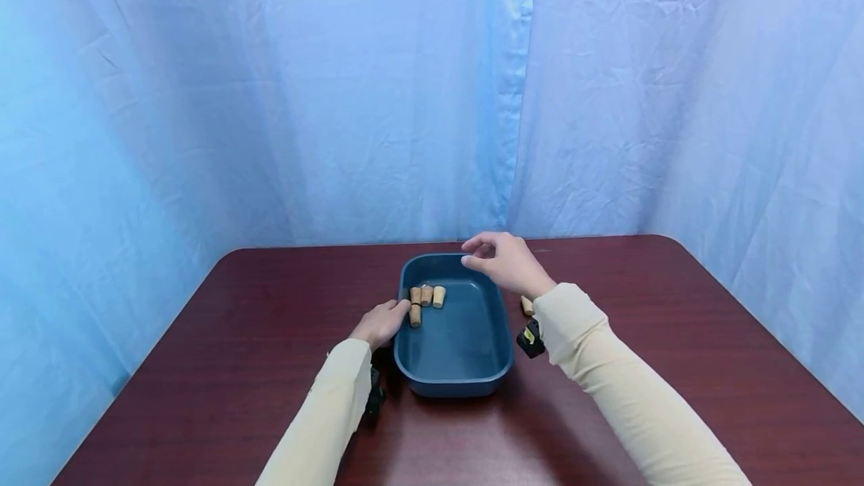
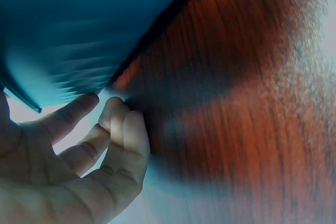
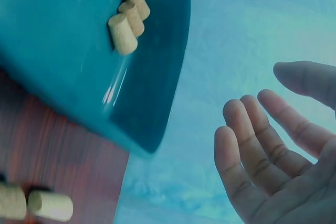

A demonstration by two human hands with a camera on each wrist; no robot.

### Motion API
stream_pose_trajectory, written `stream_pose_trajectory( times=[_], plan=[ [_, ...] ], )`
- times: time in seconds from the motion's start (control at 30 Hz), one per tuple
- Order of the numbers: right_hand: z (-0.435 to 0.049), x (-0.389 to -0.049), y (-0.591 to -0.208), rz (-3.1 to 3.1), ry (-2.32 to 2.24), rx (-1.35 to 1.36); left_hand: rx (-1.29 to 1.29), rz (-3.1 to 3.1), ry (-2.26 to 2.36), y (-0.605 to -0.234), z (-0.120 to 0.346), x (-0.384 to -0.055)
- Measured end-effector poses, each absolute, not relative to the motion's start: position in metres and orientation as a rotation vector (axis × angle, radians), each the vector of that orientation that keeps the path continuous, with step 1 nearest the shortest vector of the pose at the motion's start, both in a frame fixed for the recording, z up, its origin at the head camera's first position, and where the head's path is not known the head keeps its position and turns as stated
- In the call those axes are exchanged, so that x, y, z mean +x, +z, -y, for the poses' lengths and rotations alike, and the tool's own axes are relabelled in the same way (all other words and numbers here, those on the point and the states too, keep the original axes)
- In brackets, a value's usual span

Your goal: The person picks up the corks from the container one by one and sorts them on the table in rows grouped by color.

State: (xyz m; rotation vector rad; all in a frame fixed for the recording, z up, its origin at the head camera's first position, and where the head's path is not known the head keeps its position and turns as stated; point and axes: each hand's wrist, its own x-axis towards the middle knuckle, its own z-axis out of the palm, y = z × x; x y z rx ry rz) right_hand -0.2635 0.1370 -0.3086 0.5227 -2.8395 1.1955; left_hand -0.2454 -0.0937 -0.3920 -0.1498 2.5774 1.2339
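Note:
A blue rectangular tub (image 1: 466, 351) stands on the table, with several tapered corks (image 1: 439, 297) lying together inside by its left wall. My left hand (image 1: 383, 321) grips the tub's left rim. In the left wrist view, one finger (image 2: 76, 113) lies against the ridged outer wall while the others curl below it. Over the tub's far right corner I hold my right hand (image 1: 509, 261) raised, fingers loosely bent and apart from the thumb (image 3: 304, 77), nothing between them. Right of the tub lies a cork (image 1: 527, 306), partly hidden by my right wrist; the right wrist view shows two corks (image 3: 51, 205) there.
The dark red wooden table (image 1: 270, 336) has rounded far corners. Pale blue curtains (image 1: 378, 96) hang behind it and along both sides. A small black device (image 1: 531, 338) is strapped at my right wrist, another (image 1: 374, 392) at my left.

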Motion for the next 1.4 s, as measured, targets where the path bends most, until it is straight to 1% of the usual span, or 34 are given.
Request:
stream_pose_trajectory(
  times=[0.2,0.57,1.17,1.4],
  plan=[
    [-0.122,-0.266,-0.313,2.822,1.224,0.526,-0.168,-2.579,1.234,-0.391,0.092,-0.246],
    [-0.104,-0.270,-0.334,2.826,1.301,0.508,-0.168,-2.581,1.226,-0.389,0.094,-0.245],
    [-0.090,-0.278,-0.352,2.887,1.353,0.438,-0.165,-2.576,1.225,-0.389,0.093,-0.245],
    [-0.085,-0.278,-0.360,2.955,1.350,0.473,-0.152,-2.566,1.234,-0.388,0.095,-0.244]
  ],
)
